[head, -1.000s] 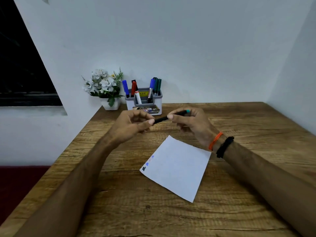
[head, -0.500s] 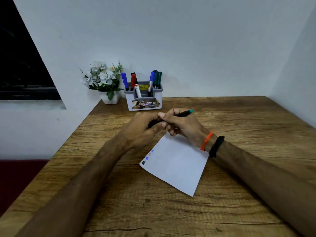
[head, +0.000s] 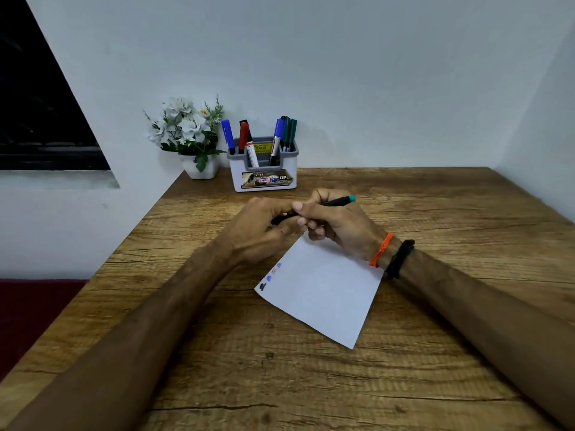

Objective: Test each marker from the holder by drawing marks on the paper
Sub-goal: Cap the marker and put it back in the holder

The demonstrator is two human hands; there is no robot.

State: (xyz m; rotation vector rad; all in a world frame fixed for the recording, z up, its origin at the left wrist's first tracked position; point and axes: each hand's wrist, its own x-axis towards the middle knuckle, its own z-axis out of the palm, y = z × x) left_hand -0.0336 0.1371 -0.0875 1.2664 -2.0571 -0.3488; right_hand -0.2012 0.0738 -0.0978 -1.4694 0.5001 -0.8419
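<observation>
above the wooden table, both hands, left and right, grip one black marker between them.

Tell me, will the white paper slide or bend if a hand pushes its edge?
The paper looks thin and lies loose on the smooth wooden table, so it would probably slide easily. Nothing pins it flat, so lifted by one corner it would likely flop.

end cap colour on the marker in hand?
Teal, on a black marker barrel held by both hands; only view is the head camera.
</observation>
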